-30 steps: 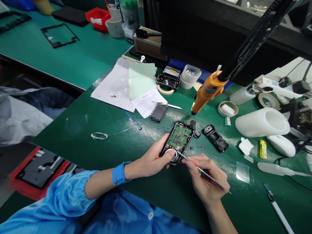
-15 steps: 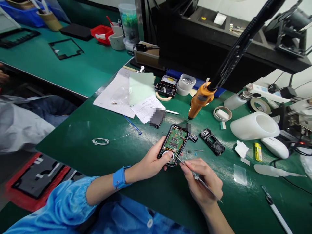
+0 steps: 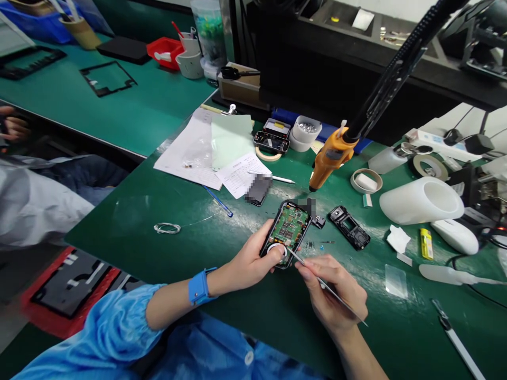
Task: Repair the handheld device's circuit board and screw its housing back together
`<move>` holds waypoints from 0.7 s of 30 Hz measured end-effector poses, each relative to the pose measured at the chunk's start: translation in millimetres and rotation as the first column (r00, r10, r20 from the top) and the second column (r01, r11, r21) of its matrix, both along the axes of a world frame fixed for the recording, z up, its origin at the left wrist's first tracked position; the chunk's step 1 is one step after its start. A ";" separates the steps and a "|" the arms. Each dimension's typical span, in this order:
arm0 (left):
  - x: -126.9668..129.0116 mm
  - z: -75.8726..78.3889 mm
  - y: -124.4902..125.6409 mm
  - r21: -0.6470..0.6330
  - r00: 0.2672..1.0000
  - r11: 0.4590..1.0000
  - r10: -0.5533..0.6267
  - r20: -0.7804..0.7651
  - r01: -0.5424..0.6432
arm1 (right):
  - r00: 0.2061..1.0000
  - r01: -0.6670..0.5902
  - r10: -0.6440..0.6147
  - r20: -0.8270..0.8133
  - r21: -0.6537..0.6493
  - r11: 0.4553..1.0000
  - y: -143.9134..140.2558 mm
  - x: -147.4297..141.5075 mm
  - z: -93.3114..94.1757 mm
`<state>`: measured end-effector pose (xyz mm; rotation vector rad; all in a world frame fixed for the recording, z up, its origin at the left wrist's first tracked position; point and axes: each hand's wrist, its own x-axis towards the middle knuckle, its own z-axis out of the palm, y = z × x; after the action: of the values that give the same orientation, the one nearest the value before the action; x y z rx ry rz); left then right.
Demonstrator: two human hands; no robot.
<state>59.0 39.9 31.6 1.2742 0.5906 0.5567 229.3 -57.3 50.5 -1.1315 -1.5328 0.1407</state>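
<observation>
My left hand [image 3: 251, 257] is closed around an opened phone [image 3: 291, 224], whose green circuit board faces up inside a black frame. The thumb presses on a round white part [image 3: 276, 248] at the phone's lower end. Pinched in my right hand [image 3: 336, 287] are metal tweezers [image 3: 319, 279], their tips at the board beside that round part. Just right of the phone lies a small black module [image 3: 318, 220]. Farther right is a black phone housing [image 3: 349, 227], and a few tiny screws or pins [image 3: 311, 245] lie between.
An orange electric screwdriver [image 3: 330, 158] hangs beyond the phone. Papers [image 3: 186, 155], a dark phone screen [image 3: 259, 189] and a blue pen [image 3: 217, 200] lie to the left. Rightward are a white cylinder [image 3: 420, 200], a yellow lighter [image 3: 426, 243] and a knife [image 3: 459, 343]. Another person's hand [image 3: 15, 126] shows at far left.
The whole view has shifted slightly. The tweezers' arms, visibly apart before, now look pressed together. The other person's hand at the far left shows more.
</observation>
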 end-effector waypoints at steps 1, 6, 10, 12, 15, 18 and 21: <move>0.0 -0.2 0.1 -0.006 1.000 1.000 -0.001 0.003 0.001 | 1.000 -0.005 0.005 0.007 -0.005 1.000 -0.3 0.2 0.3; -0.1 -3.8 -0.3 -0.019 1.000 1.000 0.013 0.006 -0.013 | 0.999 -0.020 0.022 0.045 -0.051 0.999 -2.2 0.9 0.6; -0.5 -5.1 0.2 0.039 1.000 0.999 0.026 0.012 -0.027 | 0.997 -0.021 0.024 0.069 -0.044 0.999 -2.5 0.6 -1.0; -0.7 -4.2 1.0 0.117 0.998 0.992 0.052 0.024 -0.054 | 0.996 -0.019 0.022 0.085 -0.040 0.999 -2.5 0.0 -2.0; -0.9 -2.5 2.2 0.209 0.997 0.975 0.072 0.021 -0.075 | 0.993 -0.004 0.007 0.118 -0.027 1.000 -2.7 -1.5 -3.3; -1.2 -2.0 2.2 0.215 0.998 0.975 0.059 0.000 -0.058 | 0.986 0.014 -0.017 0.163 0.018 1.000 -3.2 -3.1 -4.5; -1.0 -2.5 1.4 0.234 0.997 0.969 0.076 0.012 -0.076 | 0.983 0.022 -0.025 0.181 0.020 1.000 -3.6 -3.3 -4.8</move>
<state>58.0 41.3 29.2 1.4778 0.5854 0.7081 226.0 -60.9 45.6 -1.1735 -1.6776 0.0079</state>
